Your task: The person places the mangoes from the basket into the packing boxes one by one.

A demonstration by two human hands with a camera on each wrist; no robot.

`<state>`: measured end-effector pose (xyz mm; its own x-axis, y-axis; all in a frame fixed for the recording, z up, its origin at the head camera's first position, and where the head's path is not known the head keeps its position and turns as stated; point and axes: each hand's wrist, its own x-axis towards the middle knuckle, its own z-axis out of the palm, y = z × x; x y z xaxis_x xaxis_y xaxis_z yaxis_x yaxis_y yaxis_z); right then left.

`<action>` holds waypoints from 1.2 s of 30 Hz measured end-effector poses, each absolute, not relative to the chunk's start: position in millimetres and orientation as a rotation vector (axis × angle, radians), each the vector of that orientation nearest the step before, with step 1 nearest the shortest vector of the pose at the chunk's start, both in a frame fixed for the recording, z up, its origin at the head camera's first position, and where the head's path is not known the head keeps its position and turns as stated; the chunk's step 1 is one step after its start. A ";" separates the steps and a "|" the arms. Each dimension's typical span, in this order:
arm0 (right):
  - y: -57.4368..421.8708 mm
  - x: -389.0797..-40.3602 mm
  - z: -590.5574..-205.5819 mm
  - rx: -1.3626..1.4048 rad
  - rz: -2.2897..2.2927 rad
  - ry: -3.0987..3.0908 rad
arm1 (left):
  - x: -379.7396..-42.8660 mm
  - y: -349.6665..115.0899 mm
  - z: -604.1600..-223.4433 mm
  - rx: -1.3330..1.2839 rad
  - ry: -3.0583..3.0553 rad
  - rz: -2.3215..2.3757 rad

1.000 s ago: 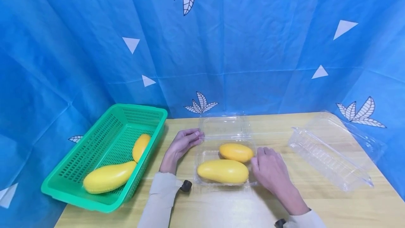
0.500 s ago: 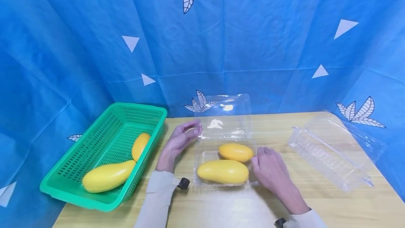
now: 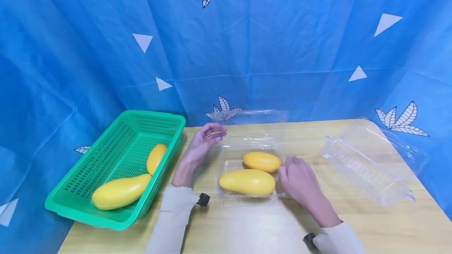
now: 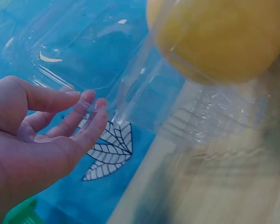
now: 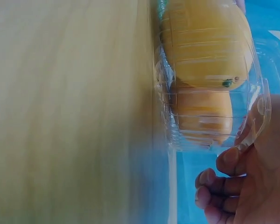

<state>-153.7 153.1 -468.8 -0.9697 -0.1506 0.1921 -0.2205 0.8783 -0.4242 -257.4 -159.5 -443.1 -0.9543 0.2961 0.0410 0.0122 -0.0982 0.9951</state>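
Note:
A clear plastic clamshell box [image 3: 229, 164] sits mid-table, its lid [image 3: 252, 130] raised at the back. Inside the base lie a large yellow mango-like fruit [image 3: 247, 182] and, behind it, a smaller orange one [image 3: 262, 161]. My left hand [image 3: 200, 144] is at the lid's left edge; in the left wrist view, the thumb and fingertips of this hand [image 4: 42, 126] pinch that clear edge. On the box's right side, my right hand [image 3: 301, 181] holds the base rim. The right wrist view shows its thumb [image 5: 231, 158] pressed against the rim, other fingers curled.
A green perforated basket [image 3: 95, 222] on the left holds another yellow fruit [image 3: 121, 192] and an orange one [image 3: 156, 159]. Another open clear box [image 3: 363, 167] stands on the right. A blue curtain [image 3: 282, 50] hangs behind the wooden table [image 3: 247, 226].
The lid has come up from lying back low behind the base, and its upper edge now looks wider. My left hand has risen with it. The right hand stays at the base rim.

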 end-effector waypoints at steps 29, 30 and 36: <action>176.9 -156.9 -457.1 0.238 1.342 -3.028 | -246.3 -185.6 -447.3 0.932 2.011 1.775; 177.8 -156.2 -456.2 0.214 1.375 -3.032 | -245.7 -185.9 -447.8 0.928 2.012 1.765; 181.7 -153.8 -448.9 0.116 1.542 -3.015 | -243.9 -186.2 -448.8 0.892 2.018 1.725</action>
